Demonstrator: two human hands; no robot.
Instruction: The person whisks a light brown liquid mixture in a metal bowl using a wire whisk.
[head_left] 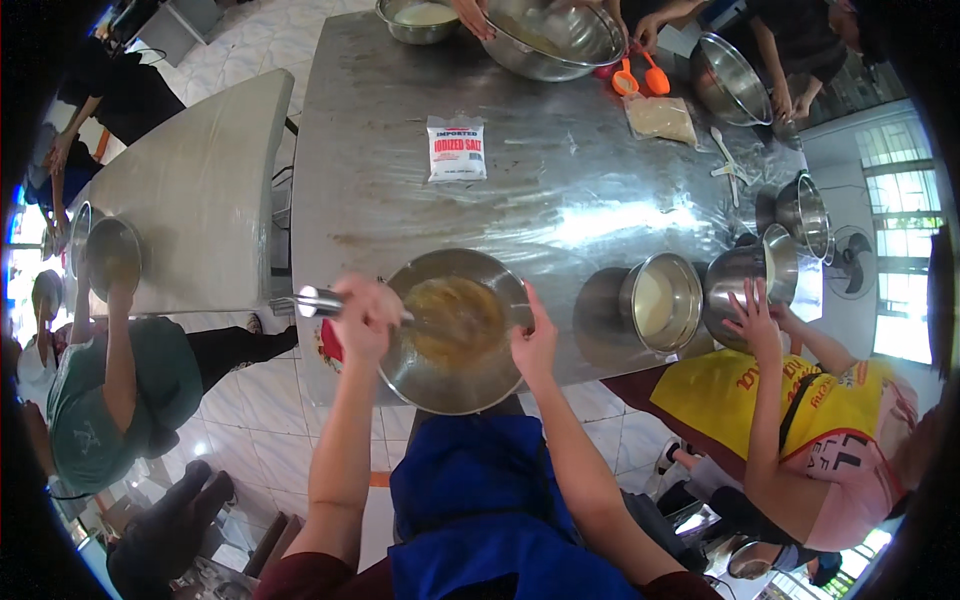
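A large steel mixing bowl point(455, 395) is in front of me at the table's near edge, with a yellowish-brown liquid point(450, 320) in it. My left hand point(365, 318) is closed round a whisk point(320, 301). Its metal handle sticks out to the left, and the end inside the bowl is smeared by motion. On the bowl's right rim, my right hand point(535, 338) grips with the thumb inside and the fingers along the outside.
A white salt packet point(457, 150) lies mid-table. Rightward stand a steel pot point(662, 303) of pale mixture and a bowl point(735, 300) by a co-worker in a yellow apron point(740, 395). Orange measuring scoops point(655, 80), a tan bag point(660, 120) and a bowl point(555, 65) with other hands sit at the far side.
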